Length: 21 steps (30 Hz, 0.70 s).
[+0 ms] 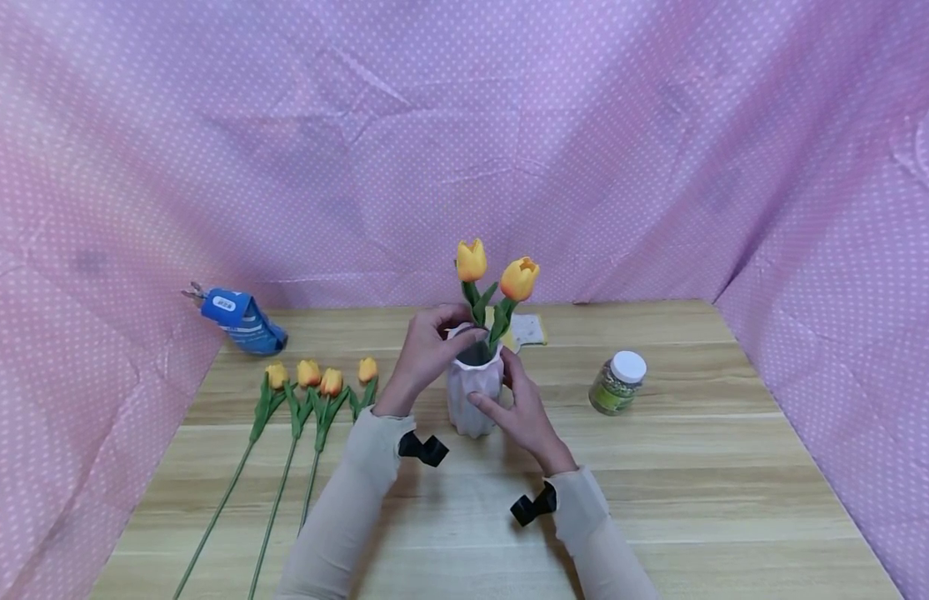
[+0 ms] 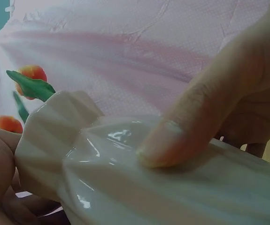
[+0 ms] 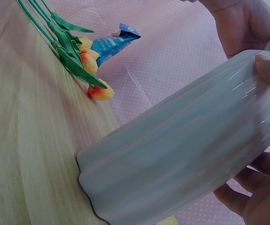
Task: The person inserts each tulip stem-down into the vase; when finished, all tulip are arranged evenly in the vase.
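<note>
A pale, fluted vase [image 1: 473, 396] stands upright on the table, with two yellow-orange tulips [image 1: 471, 261] rising from its mouth. At the rim, my left hand [image 1: 427, 350] pinches a tulip low by its leaves, thumb across the opening; the exact contact is partly hidden. My right hand [image 1: 527, 417] grips the vase's side, thumb in front and fingers round the far side. The left wrist view shows the right thumb [image 2: 172, 136] pressed on the glossy vase wall [image 2: 120, 178]. In the right wrist view, the vase [image 3: 181, 136] meets the tabletop.
Several loose tulips [image 1: 332, 383] lie to the left, one partly behind my left arm. A blue packet [image 1: 247, 321] stands at the back left. A white-lidded jar [image 1: 617, 383] is on the right. Behind the vase lies a small white-and-yellow item [image 1: 527, 329]. Pink dotted cloth [image 1: 359, 167] surrounds the table.
</note>
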Motion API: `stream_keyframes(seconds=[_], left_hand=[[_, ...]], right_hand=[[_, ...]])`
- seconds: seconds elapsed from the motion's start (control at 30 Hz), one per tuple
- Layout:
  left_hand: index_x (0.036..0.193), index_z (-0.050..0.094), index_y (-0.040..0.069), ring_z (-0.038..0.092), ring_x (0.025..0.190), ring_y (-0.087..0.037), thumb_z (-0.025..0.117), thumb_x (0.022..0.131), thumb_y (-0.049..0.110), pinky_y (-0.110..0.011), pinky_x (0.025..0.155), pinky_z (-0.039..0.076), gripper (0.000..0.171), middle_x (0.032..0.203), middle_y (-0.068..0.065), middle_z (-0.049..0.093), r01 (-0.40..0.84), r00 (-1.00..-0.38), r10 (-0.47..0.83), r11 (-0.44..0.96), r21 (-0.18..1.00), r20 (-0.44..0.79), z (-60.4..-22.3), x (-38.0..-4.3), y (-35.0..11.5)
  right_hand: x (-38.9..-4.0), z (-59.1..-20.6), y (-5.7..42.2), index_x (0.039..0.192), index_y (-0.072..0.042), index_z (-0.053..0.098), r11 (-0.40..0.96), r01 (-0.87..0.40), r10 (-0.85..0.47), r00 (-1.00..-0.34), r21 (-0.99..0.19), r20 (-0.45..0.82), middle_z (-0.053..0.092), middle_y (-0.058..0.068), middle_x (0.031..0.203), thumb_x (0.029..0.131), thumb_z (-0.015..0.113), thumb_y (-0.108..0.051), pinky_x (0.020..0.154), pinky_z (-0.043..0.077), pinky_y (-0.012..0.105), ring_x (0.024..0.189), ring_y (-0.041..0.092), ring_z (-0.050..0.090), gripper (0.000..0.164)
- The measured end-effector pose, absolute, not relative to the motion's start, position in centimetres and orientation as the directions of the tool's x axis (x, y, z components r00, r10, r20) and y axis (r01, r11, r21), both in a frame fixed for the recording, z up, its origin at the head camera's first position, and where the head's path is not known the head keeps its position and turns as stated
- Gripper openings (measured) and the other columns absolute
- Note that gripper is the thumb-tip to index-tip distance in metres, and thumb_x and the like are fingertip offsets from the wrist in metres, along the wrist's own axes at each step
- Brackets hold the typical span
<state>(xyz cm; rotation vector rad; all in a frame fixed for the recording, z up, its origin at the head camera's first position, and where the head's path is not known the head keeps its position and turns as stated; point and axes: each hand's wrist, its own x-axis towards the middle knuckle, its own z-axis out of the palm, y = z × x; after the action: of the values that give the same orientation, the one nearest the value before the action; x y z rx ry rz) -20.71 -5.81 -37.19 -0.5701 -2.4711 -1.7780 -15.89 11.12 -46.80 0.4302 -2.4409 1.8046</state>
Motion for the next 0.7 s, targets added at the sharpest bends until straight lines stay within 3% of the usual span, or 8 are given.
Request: stream_keyframes(seconds=[0.23, 0.37, 0.5, 0.6, 0.7], left_hand=[[0.117, 0.072, 0.009, 0.064, 0.099, -0.020, 0.076, 0.089, 0.018, -0.026, 0.074, 0.048, 0.030, 0.113, -0.011, 0.074, 0.303, -0.935, 0.272, 0.273, 0.913, 0.228, -37.1, -20.6, -6.0], [0.121, 0.070, 0.010, 0.066, 0.107, -0.025, 0.077, 0.089, 0.019, -0.035, 0.088, 0.056, 0.035, 0.117, -0.011, 0.072, 0.288, -0.939, 0.269, 0.265, 0.920, 0.217, -36.9, -20.5, -6.4], [0.126, 0.066, 0.005, 0.067, 0.112, -0.030, 0.076, 0.089, 0.014, -0.041, 0.098, 0.059, 0.039, 0.119, -0.017, 0.071, 0.276, -0.944, 0.246, 0.222, 0.935, 0.220, -36.5, -20.3, -7.1], [0.127, 0.065, 0.001, 0.067, 0.111, -0.029, 0.074, 0.090, 0.011, -0.028, 0.095, 0.059, 0.040, 0.119, -0.020, 0.070, 0.281, -0.947, 0.217, 0.197, 0.939, 0.238, -36.2, -20.1, -7.8], [0.128, 0.064, -0.001, 0.068, 0.106, -0.018, 0.073, 0.091, 0.008, -0.016, 0.089, 0.057, 0.039, 0.121, -0.022, 0.069, 0.280, -0.951, 0.182, 0.168, 0.945, 0.249, -35.8, -19.9, -8.7]], right_hand=[[-15.9, -46.9, 11.2, 0.156, -0.020, 0.026, 0.261, -0.259, -0.185, -0.959, -0.930, 0.215, 0.042, 0.009, 0.158, 0.092, 0.072, -0.031, 0.116, 0.040, 0.061, 0.141, 0.033, 0.047, 0.079], [-15.9, -46.9, 11.2, 0.156, -0.021, 0.026, 0.258, -0.254, -0.188, -0.960, -0.932, 0.209, 0.042, 0.008, 0.158, 0.092, 0.071, -0.033, 0.116, 0.040, 0.061, 0.142, 0.033, 0.047, 0.079], [-15.9, -46.8, 11.2, 0.156, -0.021, 0.026, 0.258, -0.247, -0.188, -0.961, -0.934, 0.202, 0.042, 0.007, 0.158, 0.092, 0.072, -0.033, 0.116, 0.040, 0.060, 0.142, 0.033, 0.047, 0.079], [-15.9, -46.8, 11.2, 0.156, -0.022, 0.026, 0.257, -0.238, -0.186, -0.963, -0.936, 0.194, 0.042, 0.006, 0.158, 0.092, 0.072, -0.032, 0.117, 0.040, 0.060, 0.142, 0.032, 0.047, 0.080], [-15.9, -46.8, 11.2, 0.156, -0.022, 0.027, 0.252, -0.239, -0.185, -0.963, -0.938, 0.196, 0.042, 0.006, 0.157, 0.092, 0.073, -0.031, 0.117, 0.040, 0.060, 0.141, 0.032, 0.047, 0.079]])
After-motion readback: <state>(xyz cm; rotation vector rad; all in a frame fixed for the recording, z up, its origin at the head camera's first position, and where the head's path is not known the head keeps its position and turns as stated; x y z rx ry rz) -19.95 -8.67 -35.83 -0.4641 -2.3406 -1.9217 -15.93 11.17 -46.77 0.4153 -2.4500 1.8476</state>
